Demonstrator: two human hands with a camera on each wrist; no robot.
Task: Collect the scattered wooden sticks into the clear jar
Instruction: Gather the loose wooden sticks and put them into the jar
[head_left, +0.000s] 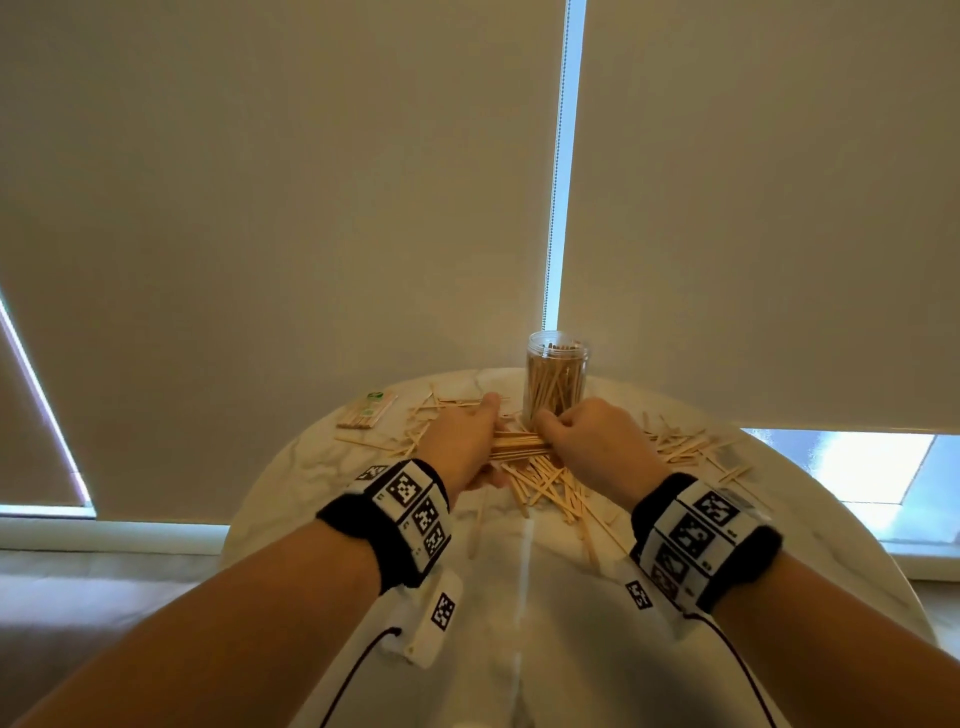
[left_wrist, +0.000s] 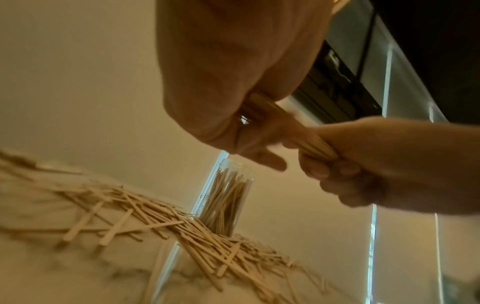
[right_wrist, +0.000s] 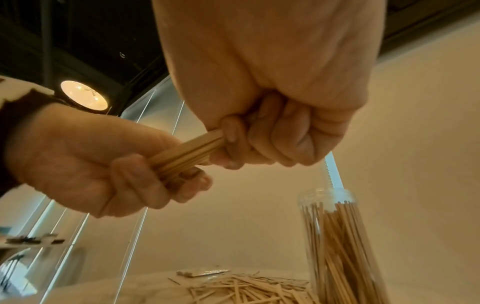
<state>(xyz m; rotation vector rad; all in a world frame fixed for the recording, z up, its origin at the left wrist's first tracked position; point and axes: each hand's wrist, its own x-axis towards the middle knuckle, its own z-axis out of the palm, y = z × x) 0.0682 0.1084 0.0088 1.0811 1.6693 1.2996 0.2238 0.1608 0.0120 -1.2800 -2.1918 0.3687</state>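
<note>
Both hands are closed round one bundle of wooden sticks (head_left: 519, 445), held level above the round marble table (head_left: 831, 519) — the left hand (head_left: 460, 439) grips the bundle's left end with fingers curled under and thumb extended forward, and the right hand (head_left: 597, 441) clenches the right end in a full fist. In the right wrist view the bundle (right_wrist: 185, 153) spans the short gap between the two fists, touching both. The clear jar (head_left: 557, 382) stands upright at 12 o'clock from the hands, just beyond them, lid off and already well filled with sticks on end. Loose sticks (head_left: 550, 486) lie scattered on the tabletop directly beneath the hands and out towards 2 o'clock and 10 o'clock. A small packet of sticks (head_left: 368, 410) lies flat at 10 o'clock, apart from the hands.
</note>
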